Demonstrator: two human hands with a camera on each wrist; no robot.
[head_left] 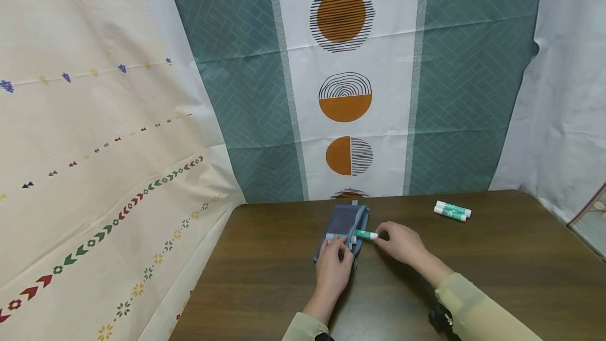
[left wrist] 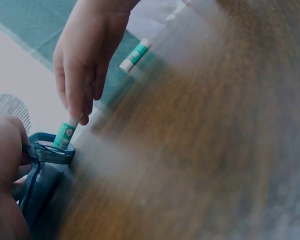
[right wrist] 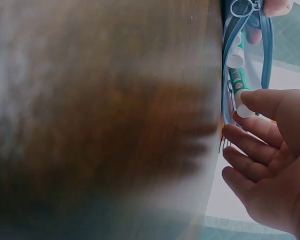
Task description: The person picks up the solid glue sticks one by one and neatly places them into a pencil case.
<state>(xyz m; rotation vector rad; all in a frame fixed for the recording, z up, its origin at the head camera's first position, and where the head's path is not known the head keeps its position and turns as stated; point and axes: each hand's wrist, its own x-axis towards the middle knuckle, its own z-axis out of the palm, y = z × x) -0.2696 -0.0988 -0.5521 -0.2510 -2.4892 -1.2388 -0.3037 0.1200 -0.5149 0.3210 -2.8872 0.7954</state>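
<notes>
A blue zippered pouch (head_left: 342, 220) lies at the table's far edge, its mouth open toward the right. My left hand (head_left: 333, 272) grips the pouch's near side by the mouth, with fingertips at its edge (right wrist: 277, 6). Between thumb and forefinger, my right hand (head_left: 401, 243) pinches the white end of a green-and-white glue stick (head_left: 365, 234). The stick's other end is inside the pouch mouth. Another glue stick (right wrist: 236, 57) shows within the pouch in the right wrist view; how many lie inside is hidden. A ring zipper pull (right wrist: 241, 7) hangs by the opening.
Two more glue sticks (head_left: 450, 214) lie side by side at the back right of the brown wooden table (head_left: 265, 278). Behind the table hangs a teal and white patterned cloth (head_left: 246, 93). Cream embroidered fabric (head_left: 94, 172) drapes along the left.
</notes>
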